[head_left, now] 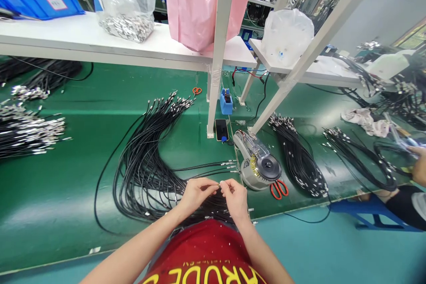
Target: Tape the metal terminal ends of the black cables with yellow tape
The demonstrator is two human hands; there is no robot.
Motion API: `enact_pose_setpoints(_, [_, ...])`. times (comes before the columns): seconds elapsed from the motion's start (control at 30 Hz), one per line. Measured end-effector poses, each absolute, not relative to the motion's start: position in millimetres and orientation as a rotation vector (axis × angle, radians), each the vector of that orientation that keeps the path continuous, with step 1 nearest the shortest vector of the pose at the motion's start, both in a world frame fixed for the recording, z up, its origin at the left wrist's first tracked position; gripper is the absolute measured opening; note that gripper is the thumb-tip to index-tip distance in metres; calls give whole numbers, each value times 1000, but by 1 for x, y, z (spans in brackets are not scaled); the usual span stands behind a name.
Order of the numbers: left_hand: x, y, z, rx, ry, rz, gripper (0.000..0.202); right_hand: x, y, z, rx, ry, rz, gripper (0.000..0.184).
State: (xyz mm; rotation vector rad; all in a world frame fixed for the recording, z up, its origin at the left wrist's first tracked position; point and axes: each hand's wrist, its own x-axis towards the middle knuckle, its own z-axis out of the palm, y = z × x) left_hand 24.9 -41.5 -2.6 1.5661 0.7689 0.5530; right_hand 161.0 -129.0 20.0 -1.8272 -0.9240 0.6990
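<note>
My left hand (200,193) and my right hand (234,196) meet just above the front of the green table, fingertips pinched close together. Between them shows a tiny yellowish bit, too small to name. Beneath and to the left of them lies a large bundle of black cables (143,159) with small metal ends, curving away across the table. A few cable ends (229,167) stick out to the right, just past my fingers. Close by on the right stands a grey round tape dispenser (258,171) with a black disc and yellow pieces around it.
Red-handled scissors (278,189) lie beside the dispenser. Behind are a phone (221,130), a blue holder (226,102) and shelf posts (217,53). More cable bundles (299,159) lie right and left (29,131). A co-worker's hand (418,164) is at far right.
</note>
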Motion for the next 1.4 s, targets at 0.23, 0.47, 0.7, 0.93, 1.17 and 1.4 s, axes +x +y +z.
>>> enact_pose_setpoints(0.23, [4,-31,-23,2183,401,568,30,158,-124,9,-1707,-656,901,34])
enact_pose_setpoints(0.47, [-9,-32,-15,2123,442,523,38,159,-124,14,-1623,-567,935,35])
enact_pose_setpoints(0.7, [1,-21,1,1985,626,369,28,160,-129,15,-1602,-595,930,33])
enact_pose_setpoints(0.93, [17,-27,18,1798,539,217,44,159,-137,25,-1669,-753,885,29])
enact_pose_setpoints(1.17, [14,-26,14,1545,560,199,49,154,-139,28,-1671,-791,884,26])
enact_pose_setpoints(1.4, [22,-25,1,1433,549,120,50,156,-136,12,-1648,-721,967,29])
